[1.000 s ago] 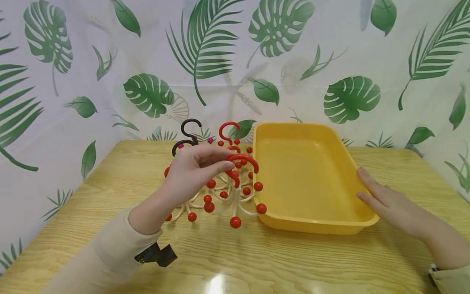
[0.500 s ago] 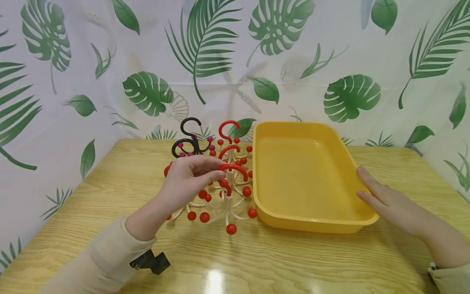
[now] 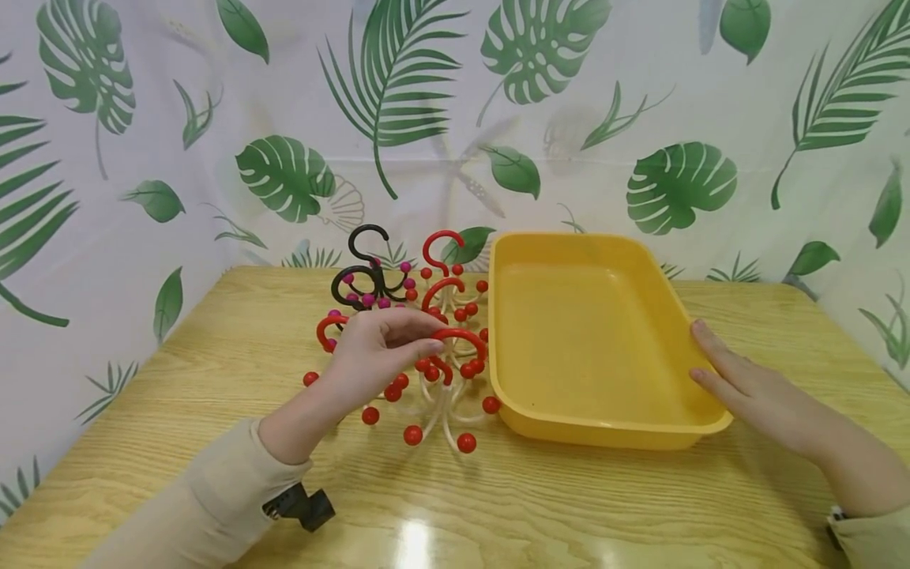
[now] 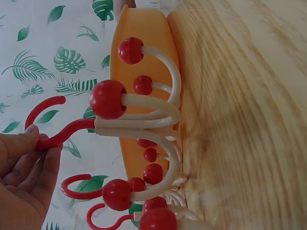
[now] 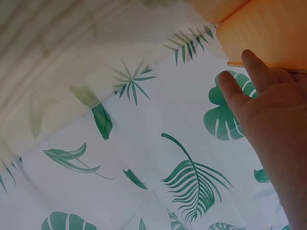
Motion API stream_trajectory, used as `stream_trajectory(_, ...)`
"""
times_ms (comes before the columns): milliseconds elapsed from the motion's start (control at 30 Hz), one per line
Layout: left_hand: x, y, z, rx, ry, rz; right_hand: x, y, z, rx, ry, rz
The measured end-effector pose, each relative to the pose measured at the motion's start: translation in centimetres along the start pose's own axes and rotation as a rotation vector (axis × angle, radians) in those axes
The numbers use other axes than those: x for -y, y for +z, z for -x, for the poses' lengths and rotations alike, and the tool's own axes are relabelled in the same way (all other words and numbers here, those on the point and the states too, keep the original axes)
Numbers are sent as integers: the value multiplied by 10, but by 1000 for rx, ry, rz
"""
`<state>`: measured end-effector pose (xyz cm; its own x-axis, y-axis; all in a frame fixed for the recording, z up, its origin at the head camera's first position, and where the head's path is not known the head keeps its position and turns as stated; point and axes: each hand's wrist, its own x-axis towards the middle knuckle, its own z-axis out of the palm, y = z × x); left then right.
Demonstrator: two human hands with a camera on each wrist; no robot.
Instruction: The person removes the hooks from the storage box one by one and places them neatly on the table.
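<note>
My left hand (image 3: 373, 352) pinches the red hook of a multi-arm hook hanger (image 3: 460, 335) between thumb and fingers. Its curved cream arms end in red balls and hang low over the table, left of a yellow plastic tray (image 3: 611, 427). In the left wrist view this hanger (image 4: 136, 125) stands upright; whether its base touches the wood I cannot tell. More red hangers (image 3: 444, 237) stand close behind it, partly covered by my left hand. At the tray's right side, my right hand (image 3: 771, 399) touches the rim with extended fingers.
Black hangers (image 3: 367, 245) with magenta balls stand at the back left of the group. Another red hook (image 3: 327, 332) shows left of my left hand. A leaf-printed cloth (image 3: 562, 158) rises behind the wooden table (image 3: 540, 506).
The held hanger has come down and slightly left toward the table, and its arms have turned a little. My left hand moved with it. My right hand and the tray stayed in place.
</note>
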<state>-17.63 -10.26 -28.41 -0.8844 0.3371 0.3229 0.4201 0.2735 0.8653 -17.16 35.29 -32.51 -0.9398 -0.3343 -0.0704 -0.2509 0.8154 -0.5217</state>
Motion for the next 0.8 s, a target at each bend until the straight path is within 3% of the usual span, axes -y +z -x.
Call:
stream_trajectory(300,7,-2,2,-13,-79,-14,2,0,-1,3,-6,-12)
stream_trajectory(800,13,-4,5,-15,-141,10,2,0,-1,10,-9,-27)
